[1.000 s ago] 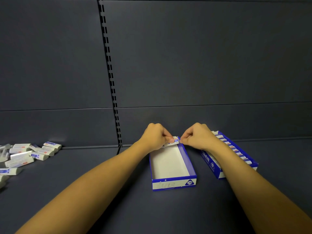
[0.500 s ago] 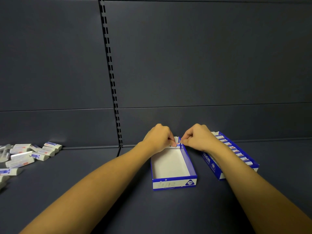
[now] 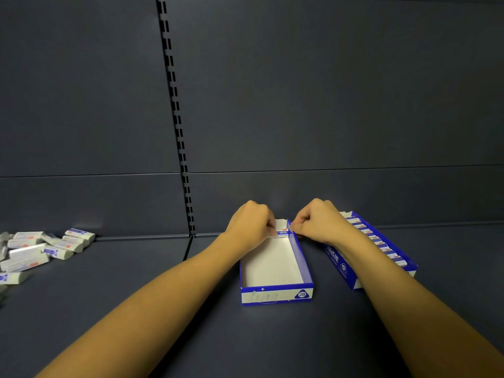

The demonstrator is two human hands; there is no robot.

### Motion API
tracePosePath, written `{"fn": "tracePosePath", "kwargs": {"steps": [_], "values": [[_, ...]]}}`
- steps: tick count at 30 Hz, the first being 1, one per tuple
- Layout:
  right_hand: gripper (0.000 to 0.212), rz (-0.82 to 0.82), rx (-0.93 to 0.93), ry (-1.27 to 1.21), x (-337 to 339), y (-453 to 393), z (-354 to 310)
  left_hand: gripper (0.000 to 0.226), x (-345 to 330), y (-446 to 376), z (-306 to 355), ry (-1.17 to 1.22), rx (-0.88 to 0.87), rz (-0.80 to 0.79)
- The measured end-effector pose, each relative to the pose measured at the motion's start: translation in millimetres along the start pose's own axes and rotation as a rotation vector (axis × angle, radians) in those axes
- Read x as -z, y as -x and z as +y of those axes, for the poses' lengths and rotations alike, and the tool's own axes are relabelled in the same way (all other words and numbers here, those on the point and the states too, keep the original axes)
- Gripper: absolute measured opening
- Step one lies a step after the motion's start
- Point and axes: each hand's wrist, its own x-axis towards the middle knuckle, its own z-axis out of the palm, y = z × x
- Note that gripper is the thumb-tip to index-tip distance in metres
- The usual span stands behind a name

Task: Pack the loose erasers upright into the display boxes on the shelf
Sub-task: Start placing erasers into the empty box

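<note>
Both hands meet at the far end of the open blue-and-white display box (image 3: pixel 275 268) on the dark shelf (image 3: pixel 136 309): the left hand (image 3: pixel 252 226) and right hand (image 3: pixel 317 223), fingers curled, pinch the two ends of one eraser (image 3: pixel 282 232) standing against the box's back wall. A second display box (image 3: pixel 376 249), lined with upright erasers, lies just right of it, while loose erasers (image 3: pixel 41 249) lie scattered at the shelf's far left.
</note>
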Motion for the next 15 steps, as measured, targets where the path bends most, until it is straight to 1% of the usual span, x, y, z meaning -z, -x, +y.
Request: {"fn": "tracePosePath", "kwargs": {"steps": [2, 5, 9, 12, 15], "values": [[0.015, 0.007, 0.001, 0.007, 0.1, 0.3, 0.1, 0.024, -0.9, -0.5, -0.5, 0.008, 0.040, 0.010], [0.016, 0.015, 0.005, 0.002, 0.0, 1.7, 0.3, 0.022, -3.6, -2.3, 0.3, 0.022, 0.070, -0.018], [0.014, 0.016, -0.001, -0.005, -1.1, 0.4, 0.3, 0.013, -3.7, -3.0, -4.1, 0.010, 0.040, -0.061], [0.014, 0.010, 0.001, 0.000, -1.6, -0.4, 0.8, 0.015, -3.7, -2.4, -9.1, -0.022, 0.006, -0.084], [0.015, 0.018, 0.011, 0.006, -2.6, -0.5, 0.2, 0.014, -4.3, -3.4, -8.5, -0.051, 0.001, -0.067]]}}
